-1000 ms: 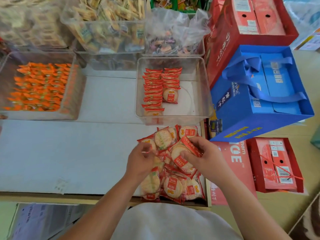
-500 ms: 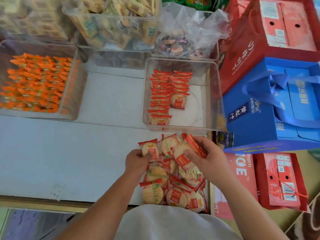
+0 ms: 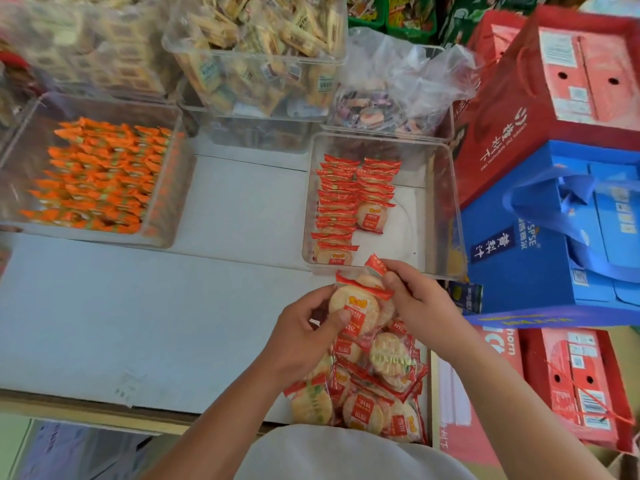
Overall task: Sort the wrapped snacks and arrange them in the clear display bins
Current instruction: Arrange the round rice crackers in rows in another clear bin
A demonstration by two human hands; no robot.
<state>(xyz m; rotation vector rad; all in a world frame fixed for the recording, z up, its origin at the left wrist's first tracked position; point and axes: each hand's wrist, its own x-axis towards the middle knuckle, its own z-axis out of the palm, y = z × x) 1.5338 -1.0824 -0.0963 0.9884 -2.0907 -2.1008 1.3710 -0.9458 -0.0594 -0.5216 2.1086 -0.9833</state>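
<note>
Both hands hold a small bundle of round rice cracker packets (image 3: 356,306) just above the table (image 3: 138,323), close to the near wall of the clear bin (image 3: 440,188). The left hand (image 3: 304,337) grips the bundle from the side, with the thumb curled across the face of the front packet and the fingers behind. The right hand (image 3: 422,303) pinches the top of the bundle, its thumb pressed on the red crimped edge, and one packet's end sticks up above it. How many packets the bundle holds cannot be told.

Below the hands a loose pile (image 3: 377,389) of the same packets lies at the near edge of the table, overlapping one another. Inside the bin two neat rows (image 3: 337,199) run along the left side. The left row is the longer, and the bin's floor shows to their right.

The packets look light, and their film looks glossy, so a bundle is likely to fan out or slip unless it is squeezed evenly from both flat faces. The crackers inside are probably brittle, so pressure is best spread across the faces rather than dug into the middle. The crimped seams at top and bottom give a safe place to pinch a single packet. Keeping the bundle squared up should let it drop into a row in one piece.
</note>
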